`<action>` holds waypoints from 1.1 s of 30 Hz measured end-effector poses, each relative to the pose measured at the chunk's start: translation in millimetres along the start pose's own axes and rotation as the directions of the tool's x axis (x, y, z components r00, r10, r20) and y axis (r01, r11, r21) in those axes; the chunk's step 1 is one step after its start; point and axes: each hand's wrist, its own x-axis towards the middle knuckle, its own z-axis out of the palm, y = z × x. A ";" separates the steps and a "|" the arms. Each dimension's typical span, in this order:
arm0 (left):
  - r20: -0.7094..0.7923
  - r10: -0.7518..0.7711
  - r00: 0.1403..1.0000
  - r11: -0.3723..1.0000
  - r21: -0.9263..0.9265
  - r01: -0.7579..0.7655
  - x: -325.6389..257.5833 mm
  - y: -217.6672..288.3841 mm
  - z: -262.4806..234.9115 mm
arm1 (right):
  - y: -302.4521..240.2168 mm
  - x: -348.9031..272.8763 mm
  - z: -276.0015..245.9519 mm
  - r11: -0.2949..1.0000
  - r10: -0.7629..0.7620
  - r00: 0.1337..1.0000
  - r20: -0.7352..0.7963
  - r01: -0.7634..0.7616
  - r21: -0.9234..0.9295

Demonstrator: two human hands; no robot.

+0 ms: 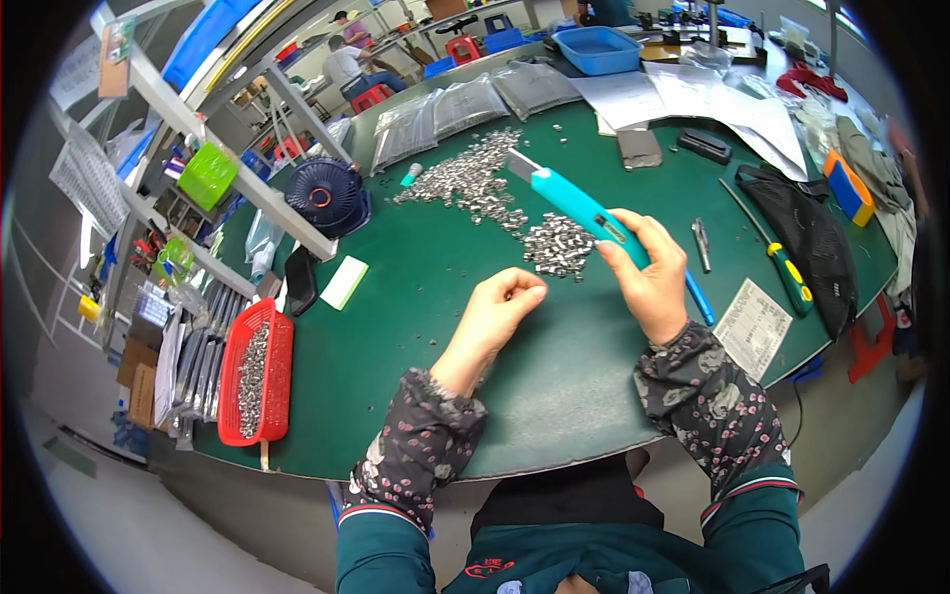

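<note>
My right hand (648,272) grips a turquoise utility knife (579,206) with its blade pointing up and left over the green table (416,327). The fingers of my left hand (500,312) are pinched together just left of it, seemingly on a tiny metal part that I cannot make out. Just beyond both hands lies a small heap of little silver metal parts (557,247). A longer spread of the same parts (470,178) stretches toward the far left.
A red basket (255,371) of metal parts sits at the table's left edge. Beyond it stand a dark blue fan (325,196) and clear bags (465,107). A screwdriver (782,259), black mesh bag (807,233), papers (693,94) and blue bin (599,48) lie right and far.
</note>
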 end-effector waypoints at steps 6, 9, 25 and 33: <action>0.010 0.398 0.918 0.469 0.857 -0.213 27.8 2.9 50.2 | 5.3 -2.6 4.1 0.999 0.002 1.000 -0.024 -0.001 0.032; 0.031 0.446 0.895 0.405 0.884 -0.233 34.8 -6.5 56.4 | 4.1 -3.1 4.4 0.999 -0.033 0.999 -0.010 0.033 0.036; -0.074 0.070 0.995 0.766 -0.635 -0.101 -34.5 -19.4 -42.6 | 2.8 -10.0 4.3 0.999 -0.045 0.967 0.250 0.051 -0.016; -0.141 0.072 0.987 0.680 -0.717 -0.152 -35.4 -39.2 -73.6 | 0.0 -19.1 11.9 1.000 0.017 0.846 0.532 -0.001 -0.030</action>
